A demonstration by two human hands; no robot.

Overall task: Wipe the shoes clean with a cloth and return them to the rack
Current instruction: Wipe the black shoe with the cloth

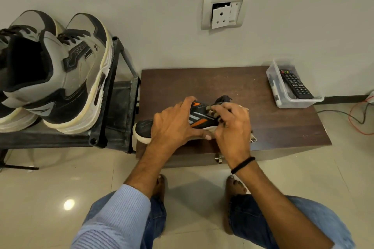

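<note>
Black sneaker (pixel 199 118) with orange and grey stripes on dark wooden bench (pixel 283 127), left hand (pixel 174 123) fingers clasped over its top, right hand (pixel 232 125) fingers pinching mottled cloth (pixel 253 138) against its side

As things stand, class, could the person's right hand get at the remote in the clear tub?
Probably yes: the tub is open-topped, bare cabinet top lies between, but the right hand grips a cloth.
</note>
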